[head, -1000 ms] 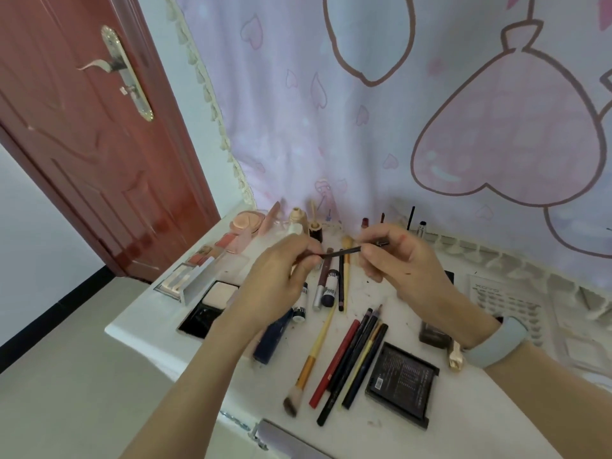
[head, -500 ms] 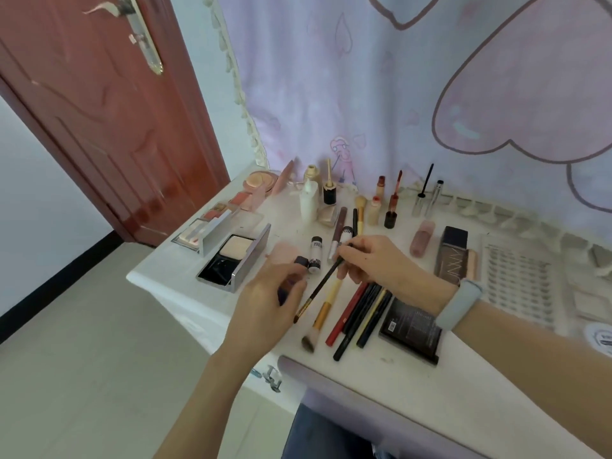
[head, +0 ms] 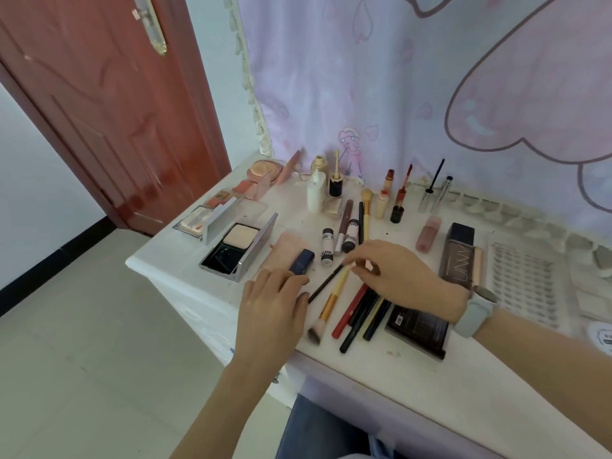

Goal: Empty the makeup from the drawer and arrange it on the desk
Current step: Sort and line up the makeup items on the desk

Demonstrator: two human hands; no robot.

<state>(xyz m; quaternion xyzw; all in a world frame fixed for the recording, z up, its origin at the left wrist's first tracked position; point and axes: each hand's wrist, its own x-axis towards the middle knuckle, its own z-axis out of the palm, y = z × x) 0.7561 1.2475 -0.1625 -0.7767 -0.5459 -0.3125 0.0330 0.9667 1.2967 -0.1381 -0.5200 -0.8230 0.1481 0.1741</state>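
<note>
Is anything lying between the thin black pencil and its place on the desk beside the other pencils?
Yes. The thin black pencil, pinched by the right hand, slants across the handle of the yellow brush, which lies left of the pencil row. The left hand touches its lower end.

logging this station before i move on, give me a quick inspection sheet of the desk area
surface: white desk, marked with small specks
job's things: thin black pencil; open compact; row of pencils; gold-handled brush; black palette; bottles standing at the back
clutter: lash tray at right
hands: right hand pinches the thin black pencil; left hand at its lower end, grip unclear
cables: nothing seen
surroundings: red door, lilac heart-print curtain, tiled floor
</note>
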